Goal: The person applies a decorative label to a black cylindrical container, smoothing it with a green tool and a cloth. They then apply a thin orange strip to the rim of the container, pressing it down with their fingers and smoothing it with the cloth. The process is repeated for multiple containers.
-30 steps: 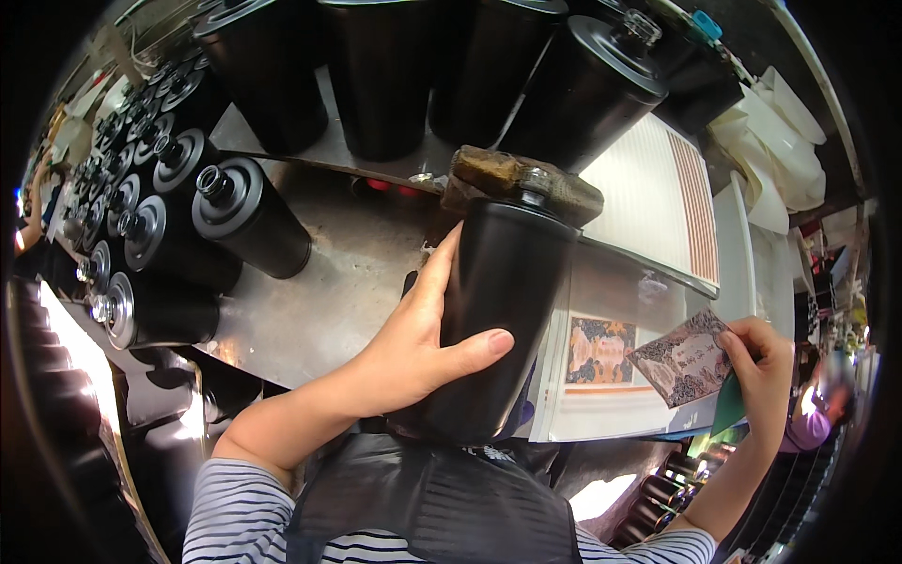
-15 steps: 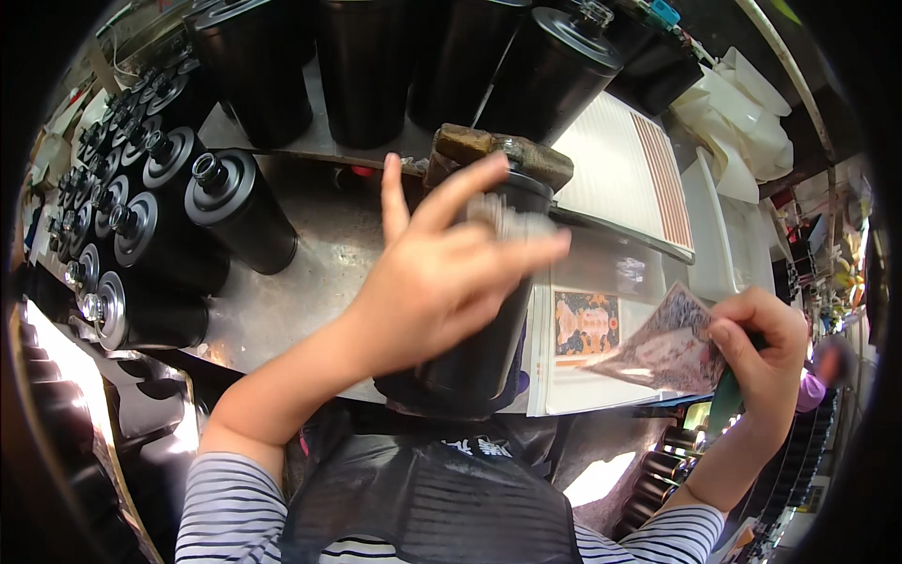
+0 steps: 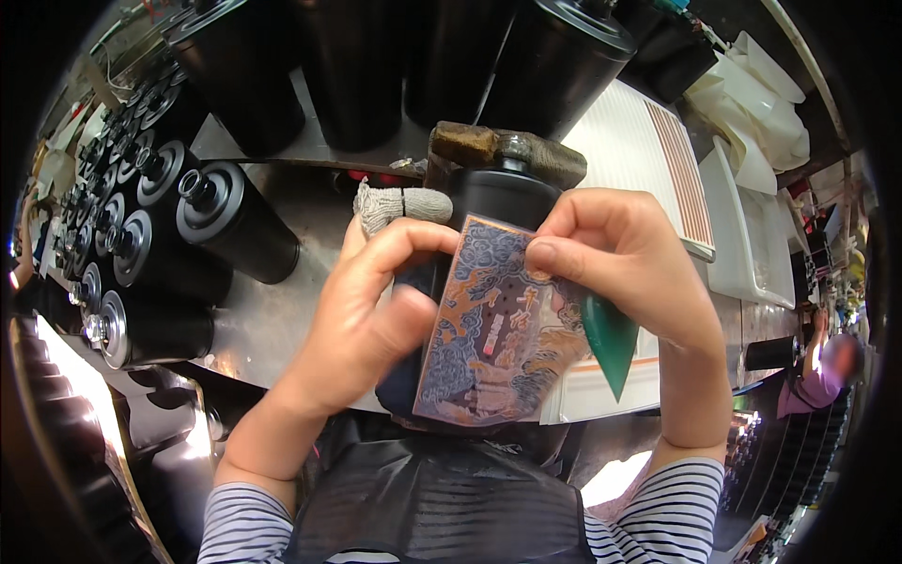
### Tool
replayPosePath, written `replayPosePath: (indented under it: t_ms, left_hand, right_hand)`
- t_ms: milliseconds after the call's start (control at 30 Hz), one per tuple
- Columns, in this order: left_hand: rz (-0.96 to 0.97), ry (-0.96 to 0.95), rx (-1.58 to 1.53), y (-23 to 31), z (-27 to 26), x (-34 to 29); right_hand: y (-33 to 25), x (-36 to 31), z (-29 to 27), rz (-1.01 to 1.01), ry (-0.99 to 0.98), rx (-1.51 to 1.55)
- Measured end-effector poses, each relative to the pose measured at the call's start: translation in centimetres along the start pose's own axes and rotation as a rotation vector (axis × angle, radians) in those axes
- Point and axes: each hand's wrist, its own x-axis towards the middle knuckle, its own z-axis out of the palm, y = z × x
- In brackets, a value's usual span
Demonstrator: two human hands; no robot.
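Observation:
A black bottle [image 3: 507, 193] lies in front of me, its neck resting in the notch of a worn wooden block [image 3: 465, 144]. Over its body is a thin decorated label [image 3: 479, 320] in blue and orange. My right hand [image 3: 644, 258] pinches the label's upper right side between thumb and fingers. A green pointed scraper blade [image 3: 609, 346] sticks out below that hand. My left hand [image 3: 352, 315] is at the label's left edge, index fingertip against the upper left corner, thumb apart and blurred. One of its fingers wears a grey knitted cover [image 3: 404, 207].
Several black bottles [image 3: 240, 221] stand at the left, and larger black cylinders [image 3: 352, 85] line the back. Right of the bottle lie printed sheets [image 3: 648, 150] and a white tray [image 3: 742, 235]. A person in purple [image 3: 817, 385] is at the far right.
My right hand has brought the label leftward from the sheets onto the bottle. My left hand has drawn back to the label's left edge.

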Motion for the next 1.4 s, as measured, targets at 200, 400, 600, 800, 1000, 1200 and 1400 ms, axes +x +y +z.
replayPosePath:
  t_ms: [200,400,600,800,1000,1200,1400]
  left_hand:
    - [-0.052,0.244,0.245,0.9,1.7,1.6]
    - [-0.150,0.301,0.147,0.9,1.9,2.6]
    - [-0.050,0.289,0.191,0.3,1.5,3.1]
    - [-0.139,0.210,0.115,-0.5,1.0,0.4]
    - [-0.351,0.131,0.029,-0.5,1.2,-5.6]
    - [-0.318,0.155,0.035,-0.7,1.5,-5.9]
    - [-0.220,0.188,-0.051,-1.3,1.1,-5.8]
  right_hand:
    - [1.3,0.0,-0.8,-0.055,0.054,-0.023]
    - [3.1,0.5,-0.9,0.000,0.109,0.281]
    - [3.8,0.8,-0.5,-0.010,0.154,0.360]
    - [7.3,-1.5,1.8,-0.059,0.252,0.602]
    - [9.5,-6.5,4.9,0.072,0.083,0.575]
    - [9.5,-7.2,5.5,0.135,0.070,0.580]
    - [10.2,-6.8,5.5,0.068,0.217,0.486]
